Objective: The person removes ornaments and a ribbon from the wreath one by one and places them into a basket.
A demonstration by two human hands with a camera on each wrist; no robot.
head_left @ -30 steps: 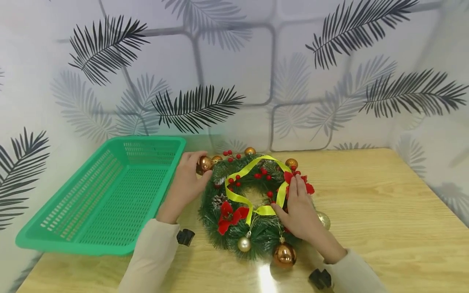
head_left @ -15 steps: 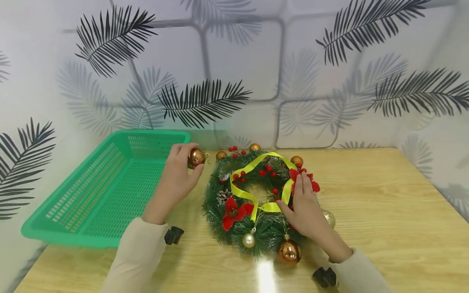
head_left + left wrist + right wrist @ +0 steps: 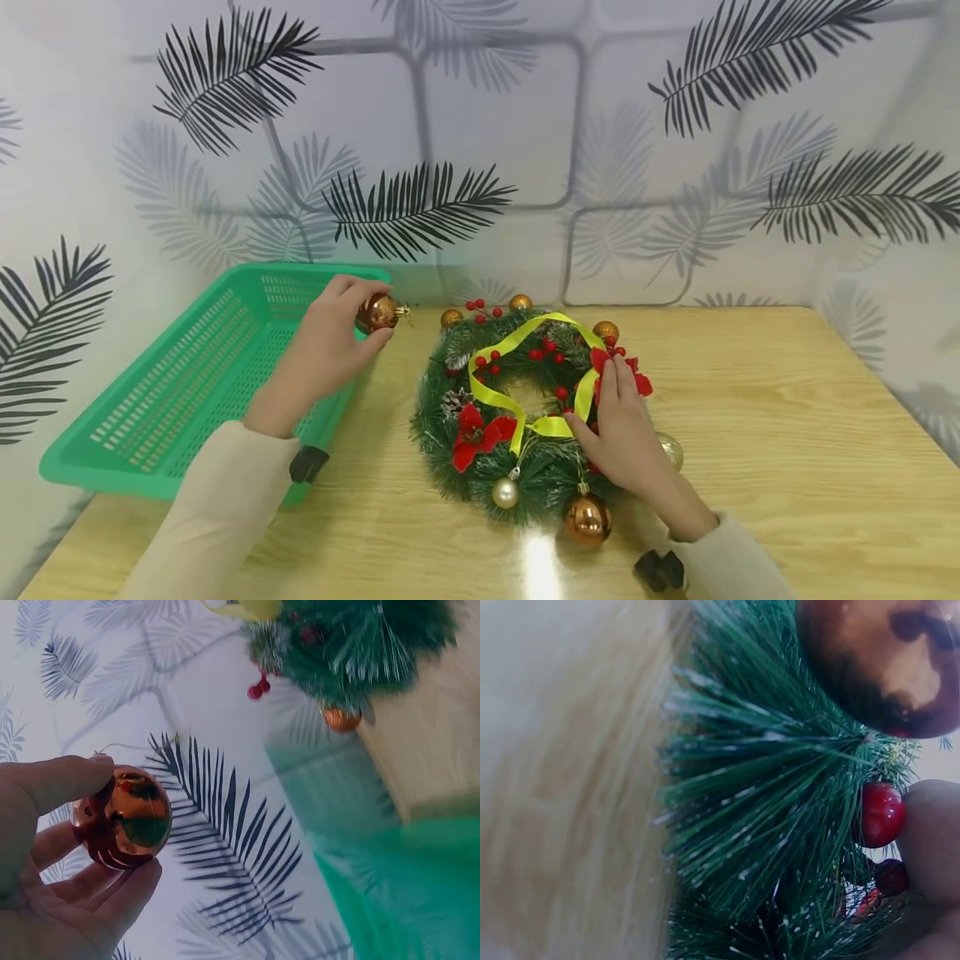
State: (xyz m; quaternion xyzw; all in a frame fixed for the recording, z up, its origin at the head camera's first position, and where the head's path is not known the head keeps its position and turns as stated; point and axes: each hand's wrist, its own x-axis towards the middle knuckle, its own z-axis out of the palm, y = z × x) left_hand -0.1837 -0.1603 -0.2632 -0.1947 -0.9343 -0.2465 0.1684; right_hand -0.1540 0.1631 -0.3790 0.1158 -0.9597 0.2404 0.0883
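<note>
My left hand (image 3: 318,346) holds a shiny copper Christmas bauble (image 3: 377,312) between thumb and fingers, over the right rim of the green plastic basket (image 3: 63,462). In the left wrist view the bauble (image 3: 142,817) sits in the fingertips, a thin loop trailing from its top. My right hand (image 3: 628,442) rests with fairly straight fingers on the right side of a green wreath (image 3: 442,442), touching a red fabric flower (image 3: 641,383). Yellow ribbon (image 3: 495,398) loops across the wreath. The right wrist view has green needles (image 3: 772,772) and a red berry (image 3: 883,815) close up.
The wreath carries another copper bauble (image 3: 587,518) at its front, a small pale gold ball (image 3: 506,492), a glittery gold ball (image 3: 670,451) and several red berries. Wooden tabletop (image 3: 787,450) extends to the right. A leaf-patterned wall covering (image 3: 495,133) stands behind.
My left hand has lifted the copper bauble away from the wreath's upper left and carried it left to the basket's edge. My right hand has stayed on the wreath.
</note>
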